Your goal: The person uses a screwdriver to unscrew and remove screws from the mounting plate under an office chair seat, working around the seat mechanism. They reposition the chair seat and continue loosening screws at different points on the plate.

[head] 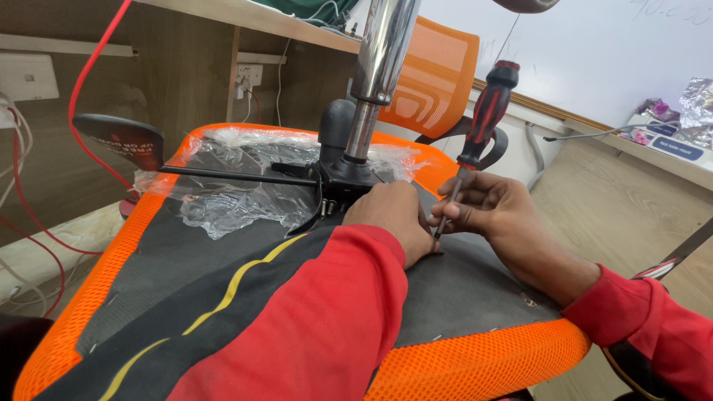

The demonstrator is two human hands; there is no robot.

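While left hand (pixel 394 215) steadies seat (pixel 475 297), right hand (pixel 490 212) holds screwdriver (pixel 479 126).

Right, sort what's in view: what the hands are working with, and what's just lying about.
In use:
right hand
left hand
screwdriver
upturned orange chair seat
chrome gas-lift column

Lying about:
second orange chair
red cable
foil wrappers

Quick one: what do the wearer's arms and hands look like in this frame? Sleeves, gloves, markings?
Both hands bare, no gloves: left hand, right hand. Long sleeves on both arms. Left sleeve is red with a black panel and a thin yellow stripe running along it. Right sleeve is red, cuff at the wrist. No rings or watch visible.
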